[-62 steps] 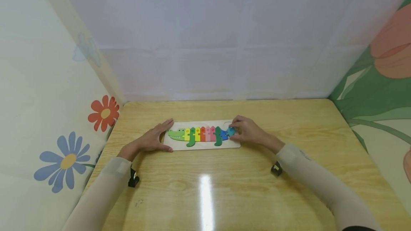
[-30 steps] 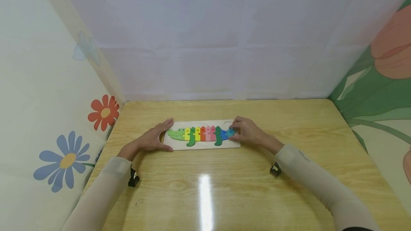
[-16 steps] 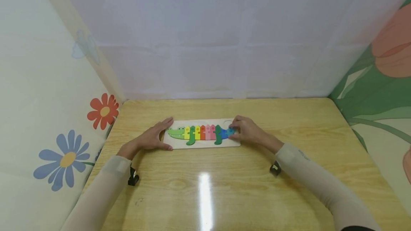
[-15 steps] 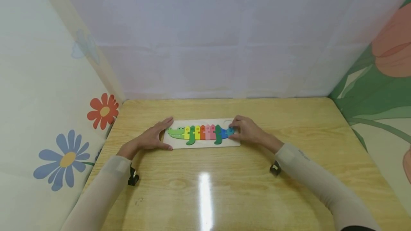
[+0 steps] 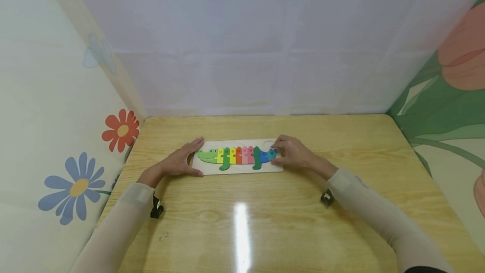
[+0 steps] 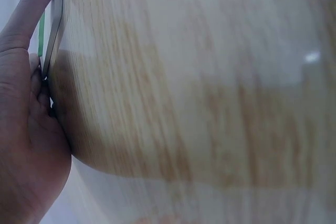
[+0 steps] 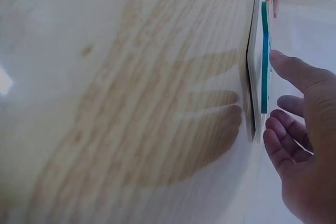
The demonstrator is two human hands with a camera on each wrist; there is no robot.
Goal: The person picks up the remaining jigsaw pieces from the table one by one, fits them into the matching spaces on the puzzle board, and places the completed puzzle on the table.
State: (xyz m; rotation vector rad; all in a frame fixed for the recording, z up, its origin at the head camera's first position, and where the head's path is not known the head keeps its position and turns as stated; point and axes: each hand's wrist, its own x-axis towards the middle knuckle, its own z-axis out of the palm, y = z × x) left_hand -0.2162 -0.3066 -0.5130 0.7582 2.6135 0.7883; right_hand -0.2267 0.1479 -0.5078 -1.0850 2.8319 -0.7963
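A crocodile jigsaw of several coloured wooden pieces lies on a pale wooden board. Its green head is at the left, its teal-blue tail piece at the right, joined to a blue piece. My left hand spans the board's left end, fingers at the far corner and thumb at the near one. Around the tail piece stands my right hand, thumb and index finger parted on either side. The right wrist view shows that thumb at the tail's top face, with the other fingertips a little off it.
The wood-grain table carries a bright light reflection in front of the board. A pale cloth wall stands behind, with flower-printed walls at the left and right. Black wrist cameras hang under both sleeves.
The tail piece, offset and tilted at first, has come to lie in line with the blue piece. Just now my right hand has shifted slightly up and right. My left hand stays at the board.
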